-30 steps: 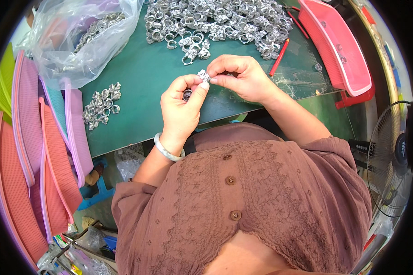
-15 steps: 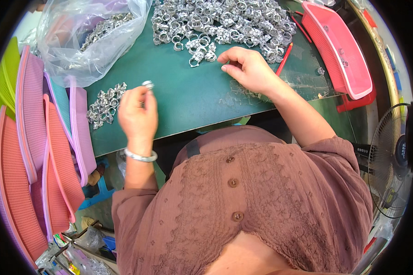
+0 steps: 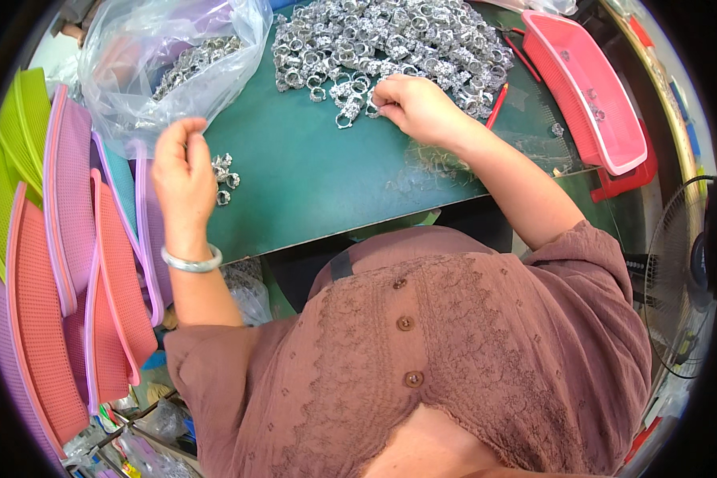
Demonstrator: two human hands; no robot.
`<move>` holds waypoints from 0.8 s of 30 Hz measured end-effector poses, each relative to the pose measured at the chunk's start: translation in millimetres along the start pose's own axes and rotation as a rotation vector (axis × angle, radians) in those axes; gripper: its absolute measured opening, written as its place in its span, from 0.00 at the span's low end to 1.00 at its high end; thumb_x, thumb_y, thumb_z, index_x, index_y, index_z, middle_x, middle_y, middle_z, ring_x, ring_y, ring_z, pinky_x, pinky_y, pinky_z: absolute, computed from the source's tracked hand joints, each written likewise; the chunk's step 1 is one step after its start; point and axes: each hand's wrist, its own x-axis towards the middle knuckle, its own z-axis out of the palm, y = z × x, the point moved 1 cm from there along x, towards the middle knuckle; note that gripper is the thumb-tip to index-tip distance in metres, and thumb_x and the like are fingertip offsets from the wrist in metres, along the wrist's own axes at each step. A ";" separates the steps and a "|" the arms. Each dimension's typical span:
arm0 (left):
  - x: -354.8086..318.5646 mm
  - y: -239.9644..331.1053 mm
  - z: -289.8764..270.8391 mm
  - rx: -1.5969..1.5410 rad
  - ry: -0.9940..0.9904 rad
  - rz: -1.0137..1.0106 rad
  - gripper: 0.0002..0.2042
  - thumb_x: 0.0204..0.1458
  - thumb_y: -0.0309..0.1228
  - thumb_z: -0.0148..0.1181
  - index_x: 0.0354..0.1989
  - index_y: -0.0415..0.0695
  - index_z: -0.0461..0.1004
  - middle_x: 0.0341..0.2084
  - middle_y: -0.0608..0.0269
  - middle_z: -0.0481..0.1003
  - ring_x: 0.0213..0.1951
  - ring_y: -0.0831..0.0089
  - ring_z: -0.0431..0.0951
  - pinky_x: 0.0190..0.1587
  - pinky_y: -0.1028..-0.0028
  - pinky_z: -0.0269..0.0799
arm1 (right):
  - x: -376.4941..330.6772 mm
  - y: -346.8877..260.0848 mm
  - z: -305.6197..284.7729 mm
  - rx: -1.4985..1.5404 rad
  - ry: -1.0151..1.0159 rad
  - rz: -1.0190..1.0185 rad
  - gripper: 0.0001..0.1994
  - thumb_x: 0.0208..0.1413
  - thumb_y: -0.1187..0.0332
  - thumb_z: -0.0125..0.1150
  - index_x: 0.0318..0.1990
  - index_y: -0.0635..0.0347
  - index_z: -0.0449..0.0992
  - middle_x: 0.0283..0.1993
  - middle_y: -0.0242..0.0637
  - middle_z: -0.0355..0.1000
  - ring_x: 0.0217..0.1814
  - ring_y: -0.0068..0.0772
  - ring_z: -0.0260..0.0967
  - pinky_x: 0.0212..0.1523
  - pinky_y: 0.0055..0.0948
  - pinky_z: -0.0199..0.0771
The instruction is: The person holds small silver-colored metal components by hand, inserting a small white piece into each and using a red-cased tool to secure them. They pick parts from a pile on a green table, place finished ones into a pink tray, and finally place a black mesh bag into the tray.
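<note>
My left hand (image 3: 183, 175) is over the left part of the green table, covering part of a small heap of silver-coloured rings (image 3: 225, 177). Its fingers and thumb stand a little apart, and no ring shows between them. At the front edge of a large pile of similar rings (image 3: 398, 40), my right hand (image 3: 422, 107) pinches a ring (image 3: 372, 105) between thumb and fingertips. A few loose rings (image 3: 344, 119) lie just left of those fingertips.
A clear plastic bag (image 3: 127, 119) holding more rings is at the upper left. Stacked colourful baskets (image 3: 64, 207) line the left side. Right of the pile are a red pencil (image 3: 497, 105) and a pink basket (image 3: 546, 80). A fan (image 3: 677, 279) stands at the right.
My left hand has moved left over the small heap, and the ring it held no longer shows. The right hand has shifted slightly left and closed on a ring at the pile's edge.
</note>
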 end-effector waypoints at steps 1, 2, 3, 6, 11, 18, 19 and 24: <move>14.3 6.7 -2.5 0.050 0.026 0.113 0.07 0.48 0.22 0.45 0.31 0.38 0.71 0.27 0.56 0.71 0.33 0.65 0.72 0.37 0.72 0.65 | -1.3 2.1 -2.0 0.043 0.029 0.020 0.06 0.43 0.76 0.56 0.32 0.60 0.70 0.28 0.36 0.66 0.30 0.34 0.65 0.32 0.27 0.65; 28.9 11.1 -5.4 0.105 0.049 0.178 0.07 0.48 0.22 0.45 0.31 0.39 0.71 0.28 0.56 0.72 0.33 0.64 0.71 0.38 0.71 0.66 | -3.9 3.5 -4.3 0.086 0.055 0.038 0.05 0.44 0.76 0.56 0.31 0.61 0.70 0.28 0.34 0.67 0.29 0.30 0.65 0.31 0.25 0.65; 44.7 12.5 -7.8 0.160 0.072 0.244 0.07 0.48 0.22 0.45 0.32 0.40 0.72 0.29 0.56 0.72 0.34 0.63 0.71 0.38 0.70 0.66 | -6.2 5.3 -6.3 0.130 0.082 0.057 0.05 0.44 0.76 0.57 0.30 0.62 0.70 0.27 0.32 0.67 0.28 0.27 0.64 0.30 0.22 0.64; 82.0 -10.2 -7.9 0.390 0.072 0.288 0.08 0.48 0.24 0.47 0.33 0.42 0.72 0.32 0.56 0.72 0.36 0.60 0.71 0.39 0.68 0.65 | -11.5 10.4 -6.2 0.636 -0.028 0.390 0.03 0.46 0.75 0.56 0.28 0.63 0.70 0.26 0.27 0.67 0.26 0.18 0.61 0.29 0.17 0.61; 103.1 -45.7 9.5 0.588 -0.015 0.324 0.08 0.46 0.26 0.50 0.35 0.45 0.73 0.34 0.55 0.71 0.40 0.59 0.70 0.42 0.65 0.64 | -24.0 2.6 -14.5 0.990 -0.116 0.526 0.06 0.51 0.70 0.55 0.33 0.63 0.71 0.29 0.31 0.70 0.26 0.17 0.63 0.28 0.17 0.65; 5.4 47.2 64.2 -0.344 -0.288 0.040 0.08 0.47 0.22 0.54 0.37 0.40 0.73 0.30 0.66 0.72 0.33 0.79 0.70 0.38 0.79 0.66 | -37.2 -9.1 -11.2 1.238 -0.114 0.542 0.07 0.50 0.75 0.55 0.37 0.65 0.70 0.32 0.36 0.72 0.28 0.19 0.67 0.28 0.17 0.68; -10.5 55.0 75.0 -0.489 -0.357 -0.054 0.09 0.45 0.22 0.55 0.36 0.40 0.73 0.29 0.66 0.71 0.31 0.81 0.70 0.35 0.81 0.66 | -37.9 -12.3 -9.9 1.250 -0.098 0.549 0.07 0.49 0.75 0.55 0.37 0.66 0.70 0.31 0.36 0.72 0.26 0.19 0.68 0.26 0.16 0.68; -49.0 78.2 98.2 -0.906 -0.507 -0.338 0.11 0.47 0.19 0.53 0.41 0.36 0.69 0.32 0.67 0.69 0.33 0.83 0.68 0.37 0.84 0.65 | -39.9 -32.1 -8.6 1.282 -0.085 0.524 0.07 0.50 0.74 0.55 0.36 0.66 0.71 0.28 0.35 0.72 0.23 0.18 0.67 0.24 0.16 0.67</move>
